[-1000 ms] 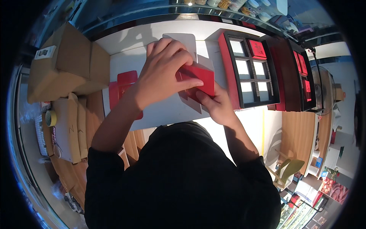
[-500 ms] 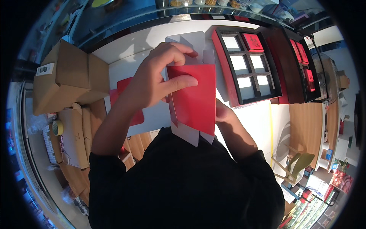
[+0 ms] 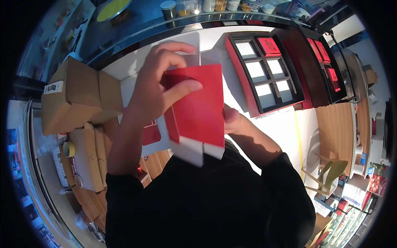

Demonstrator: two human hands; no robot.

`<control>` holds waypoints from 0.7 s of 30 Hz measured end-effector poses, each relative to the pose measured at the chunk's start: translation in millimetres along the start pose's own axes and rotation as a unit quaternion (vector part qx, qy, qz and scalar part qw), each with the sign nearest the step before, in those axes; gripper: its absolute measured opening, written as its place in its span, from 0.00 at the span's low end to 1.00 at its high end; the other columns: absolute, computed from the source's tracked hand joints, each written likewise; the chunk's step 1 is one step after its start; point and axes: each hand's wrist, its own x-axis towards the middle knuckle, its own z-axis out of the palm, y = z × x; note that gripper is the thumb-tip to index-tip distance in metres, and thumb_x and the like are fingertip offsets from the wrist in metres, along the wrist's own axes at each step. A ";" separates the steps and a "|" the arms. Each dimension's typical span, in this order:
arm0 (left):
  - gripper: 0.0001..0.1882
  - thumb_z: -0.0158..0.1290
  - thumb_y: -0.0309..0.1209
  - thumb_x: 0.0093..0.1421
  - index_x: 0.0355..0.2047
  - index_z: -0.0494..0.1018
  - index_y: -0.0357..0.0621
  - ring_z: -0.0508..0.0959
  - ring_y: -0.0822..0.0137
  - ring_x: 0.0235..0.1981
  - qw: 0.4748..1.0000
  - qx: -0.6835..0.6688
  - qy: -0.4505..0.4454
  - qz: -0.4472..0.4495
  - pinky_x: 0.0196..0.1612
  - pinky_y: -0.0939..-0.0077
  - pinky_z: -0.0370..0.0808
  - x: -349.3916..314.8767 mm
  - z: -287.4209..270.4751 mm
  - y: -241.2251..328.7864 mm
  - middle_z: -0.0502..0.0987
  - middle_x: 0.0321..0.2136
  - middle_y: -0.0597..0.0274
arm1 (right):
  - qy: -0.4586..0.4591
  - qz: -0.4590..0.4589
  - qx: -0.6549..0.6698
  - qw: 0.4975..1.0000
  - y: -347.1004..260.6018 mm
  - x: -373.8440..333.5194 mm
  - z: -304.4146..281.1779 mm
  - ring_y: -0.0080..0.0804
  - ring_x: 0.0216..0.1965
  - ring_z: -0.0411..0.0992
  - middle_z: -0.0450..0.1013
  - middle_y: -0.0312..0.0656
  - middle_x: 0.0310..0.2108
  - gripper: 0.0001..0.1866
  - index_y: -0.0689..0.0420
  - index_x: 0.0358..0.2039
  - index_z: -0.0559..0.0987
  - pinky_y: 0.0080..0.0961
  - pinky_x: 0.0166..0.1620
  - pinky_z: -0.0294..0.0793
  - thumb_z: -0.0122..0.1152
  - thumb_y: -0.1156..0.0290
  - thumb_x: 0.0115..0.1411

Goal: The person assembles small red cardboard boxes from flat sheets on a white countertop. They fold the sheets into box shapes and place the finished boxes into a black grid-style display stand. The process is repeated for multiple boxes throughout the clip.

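Between my hands is a red folding carton (image 3: 200, 109) with white inner flaps, held up over the table's near edge. My left hand (image 3: 161, 80) grips its upper left part, the thumb pressed on the red face and the fingers curled behind the top. At the lower right edge, my right hand (image 3: 232, 120) closes on the carton, with the thumb showing and most fingers hidden behind it. White flaps stick out at the bottom, partly blurred. Another red card piece (image 3: 151, 134) lies on the table beyond my left forearm.
A black-framed tray (image 3: 297, 93) with square compartments stands at the right, a small red box (image 3: 269, 46) in one of them. Beside it is a darker case (image 3: 318, 89) with several red boxes. Brown cardboard boxes (image 3: 82, 99) crowd the left, near a yellow tape roll (image 3: 69, 149).
The carton and both hands have shifted slightly left in the view, and the carton has tilted a little. Both hands keep their hold. The whole view has shifted slightly.
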 end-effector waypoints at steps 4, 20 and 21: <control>0.15 0.62 0.33 0.49 0.31 0.67 0.42 0.72 0.64 0.41 0.999 0.021 -0.041 -0.004 0.41 0.73 0.70 7.7 0.6 4.2 0.71 0.45 0.57 | 0.005 -0.027 -0.014 1.000 3.9 5.0 4.5 0.38 0.53 0.64 0.60 0.50 0.51 0.57 0.63 0.58 0.53 0.30 0.51 0.70 0.65 0.35 0.40; 0.17 0.50 0.36 0.58 0.45 0.66 0.41 0.68 0.65 0.52 0.950 -0.204 0.229 -0.062 0.54 0.69 0.63 -15.0 -17.4 -24.4 0.67 0.52 0.56 | 0.102 -0.172 -0.146 0.969 -25.8 -17.5 -5.6 0.36 0.52 0.65 0.65 0.48 0.50 0.46 0.64 0.55 0.61 0.31 0.49 0.69 0.72 0.55 0.40; 0.17 0.50 0.36 0.58 0.45 0.66 0.41 0.68 0.65 0.52 0.932 -0.225 0.227 -0.172 0.54 0.69 0.63 -26.3 1.3 -42.9 0.67 0.52 0.56 | 0.032 -0.223 -0.160 0.961 -25.8 -13.1 -31.4 0.36 0.51 0.67 0.67 0.48 0.49 0.44 0.65 0.54 0.63 0.32 0.50 0.69 0.71 0.57 0.41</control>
